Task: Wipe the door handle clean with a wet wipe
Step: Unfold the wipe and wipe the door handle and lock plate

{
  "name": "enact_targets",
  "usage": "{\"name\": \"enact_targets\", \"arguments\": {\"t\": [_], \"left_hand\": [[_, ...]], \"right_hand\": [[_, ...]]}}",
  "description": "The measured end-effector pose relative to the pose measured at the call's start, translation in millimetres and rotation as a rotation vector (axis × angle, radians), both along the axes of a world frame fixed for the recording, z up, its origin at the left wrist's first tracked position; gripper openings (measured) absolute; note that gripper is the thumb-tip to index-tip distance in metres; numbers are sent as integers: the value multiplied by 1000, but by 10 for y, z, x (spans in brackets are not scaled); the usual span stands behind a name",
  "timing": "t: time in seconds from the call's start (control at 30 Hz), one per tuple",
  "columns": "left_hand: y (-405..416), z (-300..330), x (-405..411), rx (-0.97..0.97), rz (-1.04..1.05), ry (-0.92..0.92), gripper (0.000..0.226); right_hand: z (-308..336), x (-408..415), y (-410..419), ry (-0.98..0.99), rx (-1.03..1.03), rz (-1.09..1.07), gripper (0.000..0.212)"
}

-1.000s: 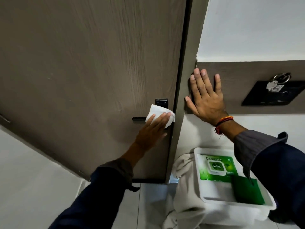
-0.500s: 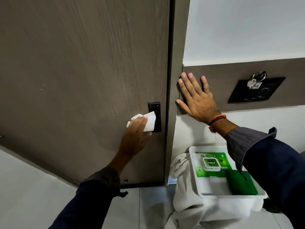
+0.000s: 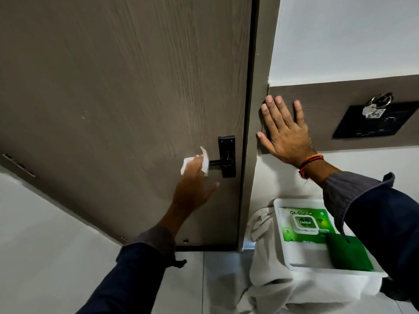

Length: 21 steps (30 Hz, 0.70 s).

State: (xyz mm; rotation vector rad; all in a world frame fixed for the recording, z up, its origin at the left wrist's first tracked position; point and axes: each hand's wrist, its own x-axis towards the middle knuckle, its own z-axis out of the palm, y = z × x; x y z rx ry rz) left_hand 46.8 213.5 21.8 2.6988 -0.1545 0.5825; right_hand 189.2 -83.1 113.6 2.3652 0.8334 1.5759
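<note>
On the brown door (image 3: 113, 98), low and near its closing edge, the left hand (image 3: 192, 189) grips a crumpled wet wipe (image 3: 205, 163) bunched around the free end of the black door handle (image 3: 217, 163), probably so the cloth wraps the lever rather than just brushing it. The lever's inner stretch and the black backplate (image 3: 226, 156) lie bare to the right, with a narrow strip of door between the plate and the frame (image 3: 254, 132). Past the frame, the right hand (image 3: 283, 130) lies open and flat on the brown wall panel (image 3: 340, 105), holding nothing, seemingly bracing the body. Below it a white tray (image 3: 281, 234) carries a green wipes pack (image 3: 303, 225), within easy reach.
</note>
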Motion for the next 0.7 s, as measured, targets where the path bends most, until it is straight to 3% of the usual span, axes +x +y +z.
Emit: {"name": "enact_targets", "arguments": {"t": [0.1,0.2,0.37,0.5,0.7], "left_hand": [[-456,-52,89,151,-109,-30,92],[-680,-87,176,306,-89,1,87],[-181,-176,91,424,-117,-50,84],[81,-241,21,440,-6,-12,85],[-647,-71,201,363,-82,38,86]], "right_hand": [[4,-3,-1,3,-3,3,80],[3,-4,-16,12,-3,5,80],[15,-6,-49,23,-17,8,79],[32,-2,-56,19,-48,2,80],[117,-77,-3,71,-32,23,79]]}}
